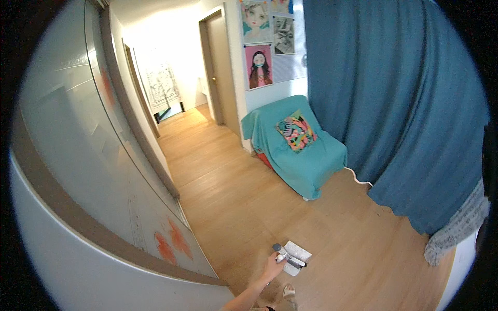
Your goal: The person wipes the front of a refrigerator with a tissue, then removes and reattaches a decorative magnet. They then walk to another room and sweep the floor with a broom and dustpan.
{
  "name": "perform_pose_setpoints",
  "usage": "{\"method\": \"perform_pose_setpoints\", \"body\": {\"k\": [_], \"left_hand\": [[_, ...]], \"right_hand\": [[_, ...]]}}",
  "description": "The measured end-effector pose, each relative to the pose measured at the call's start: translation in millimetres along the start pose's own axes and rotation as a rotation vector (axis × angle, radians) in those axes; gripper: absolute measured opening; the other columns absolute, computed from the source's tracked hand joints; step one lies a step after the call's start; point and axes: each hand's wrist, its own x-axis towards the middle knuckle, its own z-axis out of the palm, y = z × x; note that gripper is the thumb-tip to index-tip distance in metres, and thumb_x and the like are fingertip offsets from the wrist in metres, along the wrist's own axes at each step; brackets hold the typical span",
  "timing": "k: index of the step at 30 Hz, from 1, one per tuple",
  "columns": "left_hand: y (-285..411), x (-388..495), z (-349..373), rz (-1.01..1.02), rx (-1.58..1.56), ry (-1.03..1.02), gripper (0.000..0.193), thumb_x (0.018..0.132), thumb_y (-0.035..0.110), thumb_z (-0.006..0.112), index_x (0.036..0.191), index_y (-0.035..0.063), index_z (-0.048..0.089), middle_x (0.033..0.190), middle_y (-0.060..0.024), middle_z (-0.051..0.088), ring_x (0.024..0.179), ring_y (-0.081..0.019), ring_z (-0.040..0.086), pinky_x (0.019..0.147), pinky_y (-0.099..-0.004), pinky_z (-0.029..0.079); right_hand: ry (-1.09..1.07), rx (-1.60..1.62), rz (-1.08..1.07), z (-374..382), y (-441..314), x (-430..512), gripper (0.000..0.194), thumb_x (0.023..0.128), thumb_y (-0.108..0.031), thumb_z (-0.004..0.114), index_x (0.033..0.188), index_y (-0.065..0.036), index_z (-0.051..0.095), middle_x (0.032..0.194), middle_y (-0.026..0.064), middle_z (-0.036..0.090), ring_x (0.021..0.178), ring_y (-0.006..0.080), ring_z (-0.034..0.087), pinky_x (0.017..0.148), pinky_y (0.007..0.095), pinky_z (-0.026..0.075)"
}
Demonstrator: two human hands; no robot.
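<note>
My left hand (274, 267) reaches in from the bottom and is closed around a grey and white handled tool (283, 254), which looks like a flat mop or floor cleaner. White flat panels (297, 249) show on both sides of its grey middle part, low over or on the wood floor (233, 210); contact with the floor cannot be told. The dark grey end of the tool stands out just above my fingers. My right hand is out of view.
A grey sliding door (116, 163) with orange flower marks runs along the left. An armchair (327, 155) under a turquoise cover holds a patterned cushion (297, 131). Blue curtains (373, 97) hang at right, with a white cable (356, 177) below. My foot (288, 289) is near the tool.
</note>
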Motion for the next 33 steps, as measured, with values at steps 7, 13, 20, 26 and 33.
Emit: {"method": "perform_pose_setpoints", "body": {"k": [7, 13, 20, 26, 33], "left_hand": [[40, 82, 14, 0.110, 0.290, -0.037, 0.043, 0.078, 0.019, 0.059, 0.117, 0.0030, 0.051, 0.088, -0.0237, 0.063, 0.082, -0.0350, 0.062, 0.071, -0.0401, 0.049], [69, 151, -4, -0.035, 0.701, -0.122, 0.053, 0.076, 0.020, 0.059, 0.127, 0.0158, 0.044, 0.084, -0.0205, 0.063, 0.074, -0.0360, 0.062, 0.063, -0.0438, 0.050], [7, 273, -40, 0.066, 0.684, -0.025, 0.045, 0.076, 0.019, 0.059, 0.119, 0.0177, 0.047, 0.086, -0.0116, 0.064, 0.073, -0.0324, 0.062, 0.057, -0.0414, 0.049], [-19, 387, -126, 0.175, 0.683, 0.001, 0.036, 0.079, 0.024, 0.056, 0.113, 0.0156, 0.049, 0.083, -0.0112, 0.063, 0.069, -0.0338, 0.061, 0.057, -0.0437, 0.049], [0, 482, -231, 0.002, 0.576, -0.015, 0.048, 0.082, 0.026, 0.053, 0.128, 0.0224, 0.042, 0.095, -0.0123, 0.064, 0.075, -0.0339, 0.063, 0.059, -0.0418, 0.051]], "right_hand": [[-0.623, 0.479, 0.506, 110, 9, 222, 0.044, 0.093, -0.041, 0.039, 0.112, -0.004, 0.054, 0.078, 0.0063, 0.063, 0.067, 0.0150, 0.057, 0.063, 0.0269, 0.048], [-1.107, 0.195, 0.943, 281, -79, 334, 0.039, 0.087, -0.037, 0.053, 0.109, -0.005, 0.049, 0.096, 0.0108, 0.057, 0.079, 0.0219, 0.059, 0.073, 0.0388, 0.050], [-1.369, 0.069, 1.136, 451, -64, 414, 0.030, 0.085, -0.022, 0.060, 0.107, -0.005, 0.051, 0.094, 0.0098, 0.060, 0.086, 0.0208, 0.062, 0.077, 0.0330, 0.054], [-1.508, -0.184, 1.082, 612, -84, 438, 0.019, 0.084, -0.018, 0.060, 0.095, -0.002, 0.056, 0.089, 0.0094, 0.060, 0.075, 0.0194, 0.063, 0.071, 0.0292, 0.055], [-1.438, -0.281, 1.202, 759, -52, 457, 0.022, 0.087, -0.013, 0.052, 0.105, -0.002, 0.047, 0.083, 0.0075, 0.058, 0.072, 0.0169, 0.062, 0.066, 0.0261, 0.055]]}}
